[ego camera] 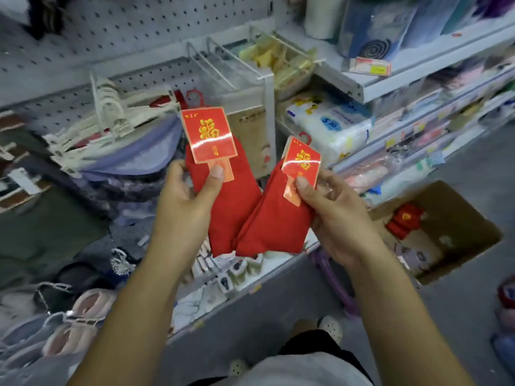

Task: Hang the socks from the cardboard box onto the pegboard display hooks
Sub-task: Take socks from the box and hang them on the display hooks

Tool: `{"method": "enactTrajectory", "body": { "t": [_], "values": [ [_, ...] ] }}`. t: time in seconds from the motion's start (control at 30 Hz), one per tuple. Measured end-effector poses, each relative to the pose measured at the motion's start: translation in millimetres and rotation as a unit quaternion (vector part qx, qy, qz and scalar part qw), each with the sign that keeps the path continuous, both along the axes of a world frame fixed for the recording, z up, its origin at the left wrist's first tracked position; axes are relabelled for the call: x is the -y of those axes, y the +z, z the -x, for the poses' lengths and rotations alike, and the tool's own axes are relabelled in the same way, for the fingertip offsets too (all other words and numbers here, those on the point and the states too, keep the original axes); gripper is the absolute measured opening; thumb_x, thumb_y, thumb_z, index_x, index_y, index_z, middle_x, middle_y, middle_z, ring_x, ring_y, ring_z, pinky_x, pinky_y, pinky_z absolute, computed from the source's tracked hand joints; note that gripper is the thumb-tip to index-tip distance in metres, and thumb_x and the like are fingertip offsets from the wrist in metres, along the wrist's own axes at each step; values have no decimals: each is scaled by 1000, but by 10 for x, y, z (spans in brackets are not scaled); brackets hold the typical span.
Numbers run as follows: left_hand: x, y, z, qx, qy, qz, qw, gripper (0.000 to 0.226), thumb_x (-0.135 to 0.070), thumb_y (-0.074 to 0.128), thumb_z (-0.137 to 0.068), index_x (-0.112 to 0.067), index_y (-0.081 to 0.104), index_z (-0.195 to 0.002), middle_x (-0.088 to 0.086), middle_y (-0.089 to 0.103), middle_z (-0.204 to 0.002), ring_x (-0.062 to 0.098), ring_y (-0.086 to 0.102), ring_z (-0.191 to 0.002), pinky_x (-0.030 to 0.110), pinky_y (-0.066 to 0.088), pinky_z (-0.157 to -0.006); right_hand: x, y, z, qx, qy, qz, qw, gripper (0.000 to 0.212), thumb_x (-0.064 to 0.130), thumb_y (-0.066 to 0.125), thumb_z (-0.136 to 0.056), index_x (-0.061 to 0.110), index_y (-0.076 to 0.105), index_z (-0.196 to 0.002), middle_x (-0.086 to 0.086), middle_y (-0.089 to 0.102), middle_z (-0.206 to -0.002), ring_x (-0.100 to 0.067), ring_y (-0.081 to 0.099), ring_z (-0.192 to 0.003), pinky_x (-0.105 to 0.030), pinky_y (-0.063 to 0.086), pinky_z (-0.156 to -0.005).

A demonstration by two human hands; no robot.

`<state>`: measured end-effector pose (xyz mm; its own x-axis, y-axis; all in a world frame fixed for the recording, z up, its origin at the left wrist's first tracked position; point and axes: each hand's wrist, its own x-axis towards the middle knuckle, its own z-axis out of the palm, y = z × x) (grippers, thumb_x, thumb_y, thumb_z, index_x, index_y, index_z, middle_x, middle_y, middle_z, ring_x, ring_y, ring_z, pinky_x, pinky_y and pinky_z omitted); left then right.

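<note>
Two red sock pairs held up, short of the pegboard (125,23)

My left hand (181,196) pinches the left pair (231,215), thumb on its card. My right hand (337,215) pinches the right pair (278,224) likewise, and their toes overlap between my hands, up and left of the cardboard box (459,207). With both hands full, no finger is free to steady the wire hooks (217,65), so I judge a hanger loop (195,97) may miss and a pair drop. Both are plain red knit under glossy red-and-gold cards.
</note>
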<state>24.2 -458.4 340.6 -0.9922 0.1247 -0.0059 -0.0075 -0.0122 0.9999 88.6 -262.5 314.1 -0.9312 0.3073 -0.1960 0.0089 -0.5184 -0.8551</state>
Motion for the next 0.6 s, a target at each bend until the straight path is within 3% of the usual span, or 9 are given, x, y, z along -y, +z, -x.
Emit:
{"method": "enactTrajectory", "body": {
  "t": [0.17, 0.43, 0.53, 0.6],
  "values": [
    [243, 311, 139, -37, 64, -26, 997, 16, -27, 67, -96, -27, 58, -109, -3, 78, -104, 18, 75, -96, 48, 61, -86, 247, 390, 418, -66, 33, -80, 994, 43, 13, 66, -91, 15, 54, -133, -5, 77, -106, -18, 74, -97, -29, 58, -79],
    [-44, 827, 564, -124, 170, -19, 978, 20, -32, 63, -97, -23, 57, -113, -10, 77, -93, 13, 76, -84, 46, 64, -76, 3, 993, 1242, -165, 80, -226, 957, 44, 20, 64, -96, 26, 53, -138, 2, 75, -115, -18, 72, -107, -35, 59, -88],
    [-209, 976, 781, -155, 205, 7, 966, 19, -41, 62, -96, -30, 58, -110, -7, 76, -97, 17, 75, -87, 53, 62, -80, -206, 1226, 1663, -202, 61, -260, 942, 45, 23, 64, -97, 23, 52, -140, 1, 73, -120, -15, 70, -109, -36, 57, -91],
    [-311, 1049, 912, -169, 226, 12, 959, 13, -44, 60, -96, -38, 57, -106, -11, 76, -98, 14, 75, -88, 51, 61, -81, -357, 1376, 1971, -223, 44, -284, 932, 43, 25, 63, -98, 23, 52, -140, 1, 73, -118, -10, 71, -105, -29, 58, -86]
  ]
}}
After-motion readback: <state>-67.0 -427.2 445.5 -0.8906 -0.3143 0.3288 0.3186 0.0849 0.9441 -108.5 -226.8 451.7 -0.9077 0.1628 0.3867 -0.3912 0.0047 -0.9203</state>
